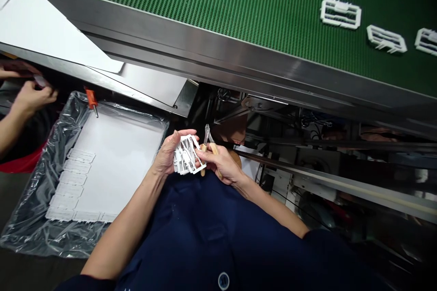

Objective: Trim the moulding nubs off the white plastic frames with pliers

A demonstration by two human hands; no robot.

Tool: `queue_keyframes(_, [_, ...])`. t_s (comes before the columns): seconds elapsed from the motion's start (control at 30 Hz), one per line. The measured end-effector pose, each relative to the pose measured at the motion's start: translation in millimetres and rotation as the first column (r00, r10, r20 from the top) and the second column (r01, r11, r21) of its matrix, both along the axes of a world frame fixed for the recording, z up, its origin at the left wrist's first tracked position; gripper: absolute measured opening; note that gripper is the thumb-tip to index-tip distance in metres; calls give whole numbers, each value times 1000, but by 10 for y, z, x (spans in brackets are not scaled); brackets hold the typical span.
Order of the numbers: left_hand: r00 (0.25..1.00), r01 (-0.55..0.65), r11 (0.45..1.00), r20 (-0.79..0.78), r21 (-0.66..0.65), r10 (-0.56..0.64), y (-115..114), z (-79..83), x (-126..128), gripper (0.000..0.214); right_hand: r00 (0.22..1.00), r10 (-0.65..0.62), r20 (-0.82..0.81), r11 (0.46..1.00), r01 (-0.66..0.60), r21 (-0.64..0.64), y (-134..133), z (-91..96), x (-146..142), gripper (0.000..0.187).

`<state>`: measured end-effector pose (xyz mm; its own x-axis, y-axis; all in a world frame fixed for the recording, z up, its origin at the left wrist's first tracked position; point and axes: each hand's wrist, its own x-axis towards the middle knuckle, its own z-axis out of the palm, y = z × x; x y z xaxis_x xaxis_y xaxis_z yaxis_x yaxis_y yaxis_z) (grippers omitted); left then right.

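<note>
My left hand [168, 153] is closed round a small stack of white plastic frame parts [186, 155], held above my lap. My right hand [221, 163] pinches the right edge of the same stack with thumb and forefinger. It also grips a pair of cutting pliers [207, 138] with tan handles, jaws pointing up. Both hands meet just under the steel edge of the conveyor.
A green conveyor belt [239, 4] carries three more white frames [340, 12] at the right. A plastic-lined box [41, 218] at lower left holds a white sheet with rows of finished parts [73, 182]. Another person's hand [32, 97] works at the far left.
</note>
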<state>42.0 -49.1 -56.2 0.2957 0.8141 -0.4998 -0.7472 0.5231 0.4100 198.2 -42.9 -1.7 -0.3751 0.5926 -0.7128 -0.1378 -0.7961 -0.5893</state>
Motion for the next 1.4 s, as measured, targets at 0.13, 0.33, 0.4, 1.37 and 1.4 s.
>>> queue_keyframes(0.13, [999,-27,1000,-22,-14,26,-4,-18,9,54,994,-2,111,990,-14,140,-24,-29,6,37])
queue_keyframes(0.33, [993,-104,995,-60,-2,104,11,-29,67,35,821,69,566,854,-342,392,-46,-73,-14,20])
queue_keyframes(0.4, [988,-148,988,-53,-39,146,21,-7,90,29,777,45,627,824,-384,417,-35,-99,-5,26])
queue_keyframes(1.37, [626,-563,825,-624,53,468,499,-262,-1101,50,759,39,650,595,-541,595,1055,-793,-1089,34])
queue_keyframes(1.4, [582,-571,817,-660,85,475,624,-303,-1296,52,756,-11,654,569,-533,626,1210,-889,-1196,37])
